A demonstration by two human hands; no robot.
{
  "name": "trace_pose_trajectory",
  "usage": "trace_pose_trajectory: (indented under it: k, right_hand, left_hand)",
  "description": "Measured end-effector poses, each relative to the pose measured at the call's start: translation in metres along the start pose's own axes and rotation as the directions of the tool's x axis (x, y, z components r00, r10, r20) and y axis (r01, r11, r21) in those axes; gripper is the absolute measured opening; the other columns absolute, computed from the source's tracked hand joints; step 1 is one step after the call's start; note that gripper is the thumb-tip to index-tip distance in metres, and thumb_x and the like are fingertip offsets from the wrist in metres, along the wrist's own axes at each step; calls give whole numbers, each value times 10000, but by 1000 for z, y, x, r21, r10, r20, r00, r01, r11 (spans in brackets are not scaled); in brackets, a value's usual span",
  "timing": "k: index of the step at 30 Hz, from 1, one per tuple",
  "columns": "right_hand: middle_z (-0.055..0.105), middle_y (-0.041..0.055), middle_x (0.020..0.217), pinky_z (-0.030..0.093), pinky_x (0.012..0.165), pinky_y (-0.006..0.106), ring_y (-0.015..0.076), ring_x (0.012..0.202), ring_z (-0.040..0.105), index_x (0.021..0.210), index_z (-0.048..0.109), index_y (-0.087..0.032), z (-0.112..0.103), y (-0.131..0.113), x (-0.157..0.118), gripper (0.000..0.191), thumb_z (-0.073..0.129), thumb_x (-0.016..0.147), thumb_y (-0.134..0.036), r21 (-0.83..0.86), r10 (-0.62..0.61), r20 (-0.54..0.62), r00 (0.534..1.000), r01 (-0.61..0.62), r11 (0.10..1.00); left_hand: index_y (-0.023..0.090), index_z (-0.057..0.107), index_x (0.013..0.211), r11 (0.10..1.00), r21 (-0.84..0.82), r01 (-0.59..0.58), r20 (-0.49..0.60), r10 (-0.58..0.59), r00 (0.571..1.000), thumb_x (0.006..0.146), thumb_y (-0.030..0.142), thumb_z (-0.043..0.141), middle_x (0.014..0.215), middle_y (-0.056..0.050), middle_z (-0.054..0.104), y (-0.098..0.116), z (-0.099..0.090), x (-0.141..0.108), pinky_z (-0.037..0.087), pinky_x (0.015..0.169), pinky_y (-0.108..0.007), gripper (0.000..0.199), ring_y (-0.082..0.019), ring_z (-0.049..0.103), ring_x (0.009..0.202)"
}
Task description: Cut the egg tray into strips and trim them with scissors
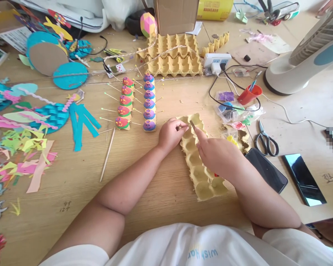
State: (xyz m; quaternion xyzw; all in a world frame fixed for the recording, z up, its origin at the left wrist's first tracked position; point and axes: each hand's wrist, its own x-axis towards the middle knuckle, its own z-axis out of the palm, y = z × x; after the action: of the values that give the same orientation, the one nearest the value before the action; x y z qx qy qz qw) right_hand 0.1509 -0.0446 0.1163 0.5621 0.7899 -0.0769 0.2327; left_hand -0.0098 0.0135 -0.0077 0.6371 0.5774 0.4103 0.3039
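On the table in front of me lies a two-row strip of yellowish egg carton, cups facing up, with torn edges. My left hand is closed at its far left corner, fingers pinching the rim. From above the strip, my right hand grips a slim, dark blade-like tool, its tip at a cup near the far end. The tool's handle is hidden in my palm. Beyond my left hand stand a row of purple painted carton caterpillars and a red and green row, with pins stuck in them.
Right of the strip are scissors, two phones, a red cup and bags of clay. A power strip trails cables near a fan. Egg trays sit behind; paper scraps cover the left.
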Motion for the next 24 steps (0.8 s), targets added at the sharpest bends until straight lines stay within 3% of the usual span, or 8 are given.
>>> trace_pose_trajectory:
  k: [6, 20, 24]
  right_hand:
    - [822, 157, 1026, 473, 633, 316, 306, 934, 805, 1712, 243, -93, -1, 2, 2, 636, 330, 1109, -272, 61, 6, 1, 1000, -6, 998]
    - [802, 139, 887, 469, 588, 311, 287, 813, 794, 1722, 237, -73, 0, -6, -4, 664, 347, 1100, -280, -18, 18, -1, 1000, -18, 1000]
    - [813, 173, 1001, 511, 656, 326, 298, 898, 801, 1714, 226, -57, -4, -6, 2, 663, 342, 1094, -260, 34, 16, 22, 1000, -17, 999]
  left_hand:
    - [231, 811, 848, 1000, 7, 1, 4, -1, 1000, 857, 210, 779, 837, -5, 704, 1, 0, -1, 478, 720, -294, 39, -153, 608, 740]
    - [219, 806, 848, 1000, -7, 3, -4, -3, 1000, 854, 192, 784, 885, -10, 737, 0, 1, -1, 491, 749, -293, 35, -154, 641, 781]
    - [216, 799, 836, 1000, -12, 15, -6, -15, 1000, 848, 186, 790, 885, -7, 737, 0, 1, 0, 483, 732, -291, 33, -147, 628, 760]
